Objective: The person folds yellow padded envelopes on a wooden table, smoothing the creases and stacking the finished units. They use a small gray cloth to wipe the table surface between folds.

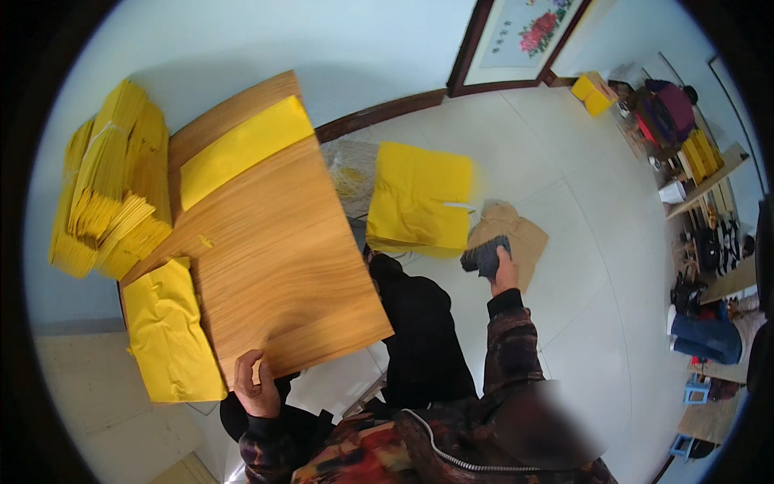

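My right hand [505,273] reaches out to the right and grips a dark grey, ragged-edged piece [487,256], whose exact kind I cannot make out. Beneath it lies a sheet of brown paper or card [526,242]. Left of that is a stack of yellow paper [419,194] with a small white strip on its side. My left hand [256,385] rests at the near edge of the wooden table [282,266], its fingers loosely bent and apart, with nothing in them. Close by, a crumpled yellow paper packet [173,335] lies at the table's left corner.
A flat yellow sheet [246,153] lies along the table's far side. Tied yellow paper bundles [113,181] are piled left of the table. A framed picture [524,36] leans at the wall. On the right, another person's jeans-clad legs [709,337] show near blue stools [696,391] and shelves.
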The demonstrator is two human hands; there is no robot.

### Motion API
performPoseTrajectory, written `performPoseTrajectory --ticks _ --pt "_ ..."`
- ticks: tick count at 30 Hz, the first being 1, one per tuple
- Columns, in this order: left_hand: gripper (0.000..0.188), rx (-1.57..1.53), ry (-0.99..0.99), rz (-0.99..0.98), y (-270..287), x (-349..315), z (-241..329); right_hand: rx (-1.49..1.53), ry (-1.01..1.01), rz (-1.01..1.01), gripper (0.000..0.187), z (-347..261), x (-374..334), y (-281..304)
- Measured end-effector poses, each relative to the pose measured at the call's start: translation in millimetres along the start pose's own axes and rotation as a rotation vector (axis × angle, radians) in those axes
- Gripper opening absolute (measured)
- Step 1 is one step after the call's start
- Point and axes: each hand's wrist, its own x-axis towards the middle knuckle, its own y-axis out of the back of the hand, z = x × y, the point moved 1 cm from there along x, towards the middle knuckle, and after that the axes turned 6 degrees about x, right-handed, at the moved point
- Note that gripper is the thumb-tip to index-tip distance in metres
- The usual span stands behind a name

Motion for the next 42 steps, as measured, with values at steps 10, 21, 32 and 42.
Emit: performPoseTrajectory --ticks 10,21,32,42 --pt "0.018 -0.033 -0.021 -0.004 -7.4 1.8 10.3 -0.144 -0.113 0.023 0.034 32.5 -25.4 58.9" --pt "0.019 -0.028 0.064 0.119 25.1 -19.5 8.1 -0.050 -0.094 -0.364 0.041 -31.3 -38.4 -38.7" --pt "0.019 -0.052 -0.005 0.082 16.8 -13.7 13.5 -0.121 -0.076 -0.219 0.043 -24.2 -32.1 -4.9" --pt "0.042 0.360 0.177 0.256 66.1 -23.6 -43.4 -0.013 0.015 -0.658 0.043 -78.7 -105.8 -109.1"
